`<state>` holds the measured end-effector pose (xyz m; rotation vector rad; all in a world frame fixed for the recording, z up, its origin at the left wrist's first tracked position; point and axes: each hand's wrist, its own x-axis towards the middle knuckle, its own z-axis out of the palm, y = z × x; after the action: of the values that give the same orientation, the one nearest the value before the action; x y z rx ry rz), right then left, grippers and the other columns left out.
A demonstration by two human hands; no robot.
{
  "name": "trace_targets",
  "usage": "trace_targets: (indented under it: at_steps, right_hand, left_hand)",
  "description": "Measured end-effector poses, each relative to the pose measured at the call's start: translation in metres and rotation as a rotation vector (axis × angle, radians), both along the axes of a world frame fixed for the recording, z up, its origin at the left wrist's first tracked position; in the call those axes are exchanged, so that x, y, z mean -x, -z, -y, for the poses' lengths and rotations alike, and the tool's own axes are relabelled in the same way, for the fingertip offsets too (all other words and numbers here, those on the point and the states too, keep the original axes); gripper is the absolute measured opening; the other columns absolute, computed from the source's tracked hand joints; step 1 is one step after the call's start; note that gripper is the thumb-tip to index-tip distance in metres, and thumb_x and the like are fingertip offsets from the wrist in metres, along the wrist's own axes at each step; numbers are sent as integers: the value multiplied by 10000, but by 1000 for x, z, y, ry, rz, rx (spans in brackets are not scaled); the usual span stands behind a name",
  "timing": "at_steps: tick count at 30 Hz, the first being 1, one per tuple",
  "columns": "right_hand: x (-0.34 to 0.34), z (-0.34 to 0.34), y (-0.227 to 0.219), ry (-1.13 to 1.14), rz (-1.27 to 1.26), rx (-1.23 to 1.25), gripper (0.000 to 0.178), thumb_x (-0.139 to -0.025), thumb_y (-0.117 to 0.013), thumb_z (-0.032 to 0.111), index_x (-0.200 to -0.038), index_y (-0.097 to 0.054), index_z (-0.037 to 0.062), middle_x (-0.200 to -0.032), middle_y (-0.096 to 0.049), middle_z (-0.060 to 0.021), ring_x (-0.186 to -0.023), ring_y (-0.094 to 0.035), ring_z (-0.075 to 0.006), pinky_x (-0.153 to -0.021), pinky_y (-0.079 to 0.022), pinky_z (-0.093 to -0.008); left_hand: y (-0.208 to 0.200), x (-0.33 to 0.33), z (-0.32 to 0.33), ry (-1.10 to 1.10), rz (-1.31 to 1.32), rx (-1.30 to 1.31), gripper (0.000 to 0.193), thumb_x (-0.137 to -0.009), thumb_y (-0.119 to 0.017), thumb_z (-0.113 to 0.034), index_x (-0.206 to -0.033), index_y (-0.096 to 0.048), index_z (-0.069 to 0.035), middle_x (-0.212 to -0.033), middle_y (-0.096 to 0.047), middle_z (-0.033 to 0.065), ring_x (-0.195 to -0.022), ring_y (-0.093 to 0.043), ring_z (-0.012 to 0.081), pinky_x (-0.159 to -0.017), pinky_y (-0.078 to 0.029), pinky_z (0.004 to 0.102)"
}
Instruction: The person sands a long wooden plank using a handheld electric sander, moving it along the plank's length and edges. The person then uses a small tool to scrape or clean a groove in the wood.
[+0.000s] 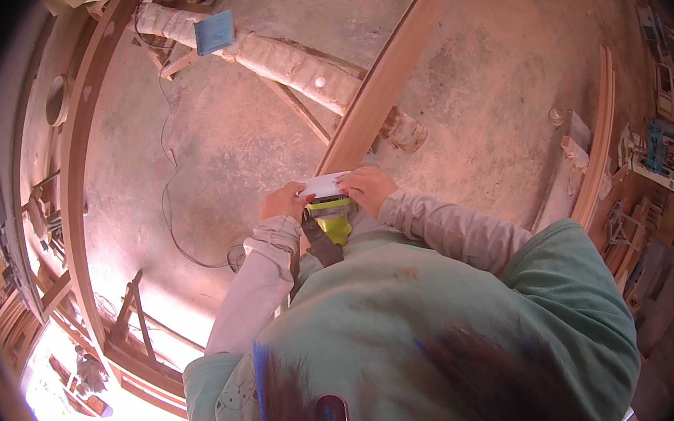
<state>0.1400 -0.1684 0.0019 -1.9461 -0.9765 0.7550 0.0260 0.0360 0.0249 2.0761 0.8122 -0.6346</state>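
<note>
Your left hand (282, 202) and right hand (369, 189) hold opposite ends of a white pad (321, 186), fingers curled around its edges, close in front of your body. A yellow-green tool (335, 227) sits right against the pad, toward you; you cannot tell whether they join. Just beyond, a long wooden board (390, 81) stretches away above the floor (258, 129).

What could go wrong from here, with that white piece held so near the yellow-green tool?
The white piece, held between the left grip and the right grip, might slip or crease if either loosens. The yellow-green tool is close by and could pinch fingers if it shifted. The dark cable trailing along the floor could catch a foot.
</note>
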Motion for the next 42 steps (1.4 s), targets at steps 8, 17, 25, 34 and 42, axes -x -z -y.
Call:
trace_targets:
  at_steps: [8, 17, 25, 34, 42]
  right_hand:
    - [-5, 4, 4, -69, 99, -64, 110, -812, -664, 69, -922, -670, 71, -995, -687, -85, -918, -621, -302, -811, -490, -412]
    - [-2, 6, 5, -104, 139, -59, 120, -811, -667, 65, -931, -669, 73, -982, -682, -87, -928, -620, -307, -816, -487, -407]
    - [-4, -1, -6, -76, 78, 17, 104, -845, -658, 98, -945, -672, 72, -1008, -685, -83, -913, -619, -314, -799, -487, -420]
    - [3, 2, 2, -77, 180, 49, 123, -833, -688, 185, -929, -663, 111, -989, -665, -44, -960, -600, -261, -849, -437, -404]
    - [6, 12, -17, -266, 413, 263, 465, -771, -751, 198, -1200, -583, 138, -1224, -599, -108, -1089, -574, -296, -986, -409, -455]
  left_hand:
    - [-6, -11, -3, 357, 625, -452, 149, -782, -696, -208, -918, -728, -156, -793, -667, 100, -834, -654, 286, -766, -493, 404]
    - [20, -10, -10, 586, 649, -165, 111, -738, -706, -143, -742, -610, -87, -727, -570, 123, -714, -569, 346, -641, -447, 456]
    - [30, -10, -21, 659, 731, -143, 110, -739, -678, -127, -776, -582, -87, -709, -526, 107, -710, -555, 329, -638, -434, 441]
    - [19, -3, -9, 587, 713, -149, 148, -747, -693, -113, -856, -600, -77, -737, -522, 122, -743, -543, 330, -639, -425, 445]
    - [10, 9, -5, 655, 617, -293, 246, -765, -671, -165, -972, -558, -99, -1035, -631, 105, -1027, -601, 305, -1011, -409, 508]
